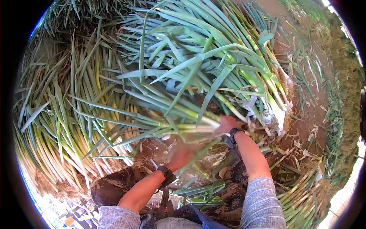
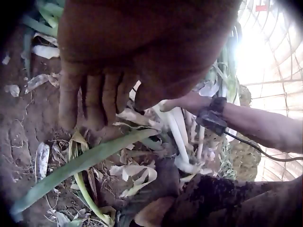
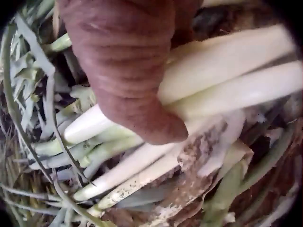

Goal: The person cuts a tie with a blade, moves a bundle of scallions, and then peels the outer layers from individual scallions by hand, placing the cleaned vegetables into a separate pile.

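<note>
My right hand (image 1: 227, 125) grips the pale lower stalks of a few green onions (image 1: 190, 128), whose green leaves stretch off to the left. Close up in the right wrist view, the thumb (image 3: 137, 94) bends over white stalks (image 3: 227, 71); the other fingers are mostly hidden. Lower and to the left, my left hand (image 1: 180, 159) is blurred above the soil. Its fingers hang fairly straight in the left wrist view, with nothing in the palm (image 2: 142, 42). Beside them a loose green leaf (image 2: 85, 161) slants across the ground.
A large heap of green onions (image 1: 213, 49) lies ahead, roots toward the right. Another wide row (image 1: 72, 129) fills the left side. Peeled skins and torn leaves (image 1: 217, 158) litter the soil between my knees. More stalks (image 1: 301, 198) lie at lower right.
</note>
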### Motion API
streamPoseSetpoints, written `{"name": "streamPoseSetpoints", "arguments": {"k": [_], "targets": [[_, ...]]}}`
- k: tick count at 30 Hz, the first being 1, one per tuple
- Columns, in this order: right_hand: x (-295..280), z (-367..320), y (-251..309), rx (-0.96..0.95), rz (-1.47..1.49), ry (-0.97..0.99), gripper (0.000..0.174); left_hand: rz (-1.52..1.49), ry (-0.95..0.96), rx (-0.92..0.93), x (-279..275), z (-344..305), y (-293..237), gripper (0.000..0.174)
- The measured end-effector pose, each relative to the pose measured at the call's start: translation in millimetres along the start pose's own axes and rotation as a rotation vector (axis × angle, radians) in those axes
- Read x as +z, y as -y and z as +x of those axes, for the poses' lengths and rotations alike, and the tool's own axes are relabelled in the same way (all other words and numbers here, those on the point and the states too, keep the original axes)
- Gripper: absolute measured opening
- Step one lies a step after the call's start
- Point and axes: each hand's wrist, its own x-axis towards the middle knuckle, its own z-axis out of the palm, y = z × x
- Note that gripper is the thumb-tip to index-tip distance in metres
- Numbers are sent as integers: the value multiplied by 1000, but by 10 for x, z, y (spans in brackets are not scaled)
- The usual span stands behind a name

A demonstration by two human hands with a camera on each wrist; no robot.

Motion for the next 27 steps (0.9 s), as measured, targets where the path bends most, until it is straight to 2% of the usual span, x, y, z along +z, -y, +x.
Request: {"name": "streamPoseSetpoints", "arguments": {"k": [1,2,3,5,6,7,9,10,11,13,15,16,17,18,19,20,22,23,25,27], "targets": [[-43,-105,42,-11,0,175,67,-48,-11,37,1,-29,-17,27],[-20,-156,-26,-66,93,263,63,-100,-22,71,11,-57,-25,27],[87,-224,-92,-91,212,264,63,-106,-19,67,13,-48,-14,27],[153,-350,-162,-105,431,413,64,52,98,-86,15,41,55,26],[165,-470,-167,-143,589,420,63,88,64,-87,31,72,68,33],[247,-535,-197,-113,603,400,63,85,63,-87,45,90,79,33],[347,-670,-202,-139,715,399,66,-398,-25,-244,10,150,157,45],[247,-765,-164,-164,710,406,74,-390,-14,-300,95,280,441,62],[72,-857,-106,-169,701,386,74,-389,-23,-280,-34,275,227,62],[-366,-1124,-12,-124,345,357,83,-1042,32,-345,-329,306,-288,66],[-1095,-1504,108,-103,258,254,75,-1365,144,-105,-597,433,-870,58],[-1489,-1669,152,-78,173,192,72,-1368,76,4,-642,614,-1125,57],[-2154,-2037,391,30,73,152,80,-1499,71,74,-775,709,-1582,51],[-2605,-2409,435,14,14,-50,82,-1446,107,77,-1007,730,-2107,46],[-2906,-2583,134,-145,-120,-293,58,-1413,182,259,-1218,695,-2603,44],[-3324,-2992,323,71,-119,-398,61,-1323,233,556,-1408,650,-3057,48],[-3852,-3610,126,-65,-13,-624,61,-1224,270,694,-1810,112,-3836,60],[-3960,-3759,-115,-120,-119,-783,62,-1071,303,788,-1924,-102,-3960,65],[-3916,-4042,-317,70,-145,-861,62,-543,186,749,-2079,-441,-3782,64],[-3750,-4280,-357,264,-232,-862,61,-338,384,1072,-2296,-373,-2946,64]]}}
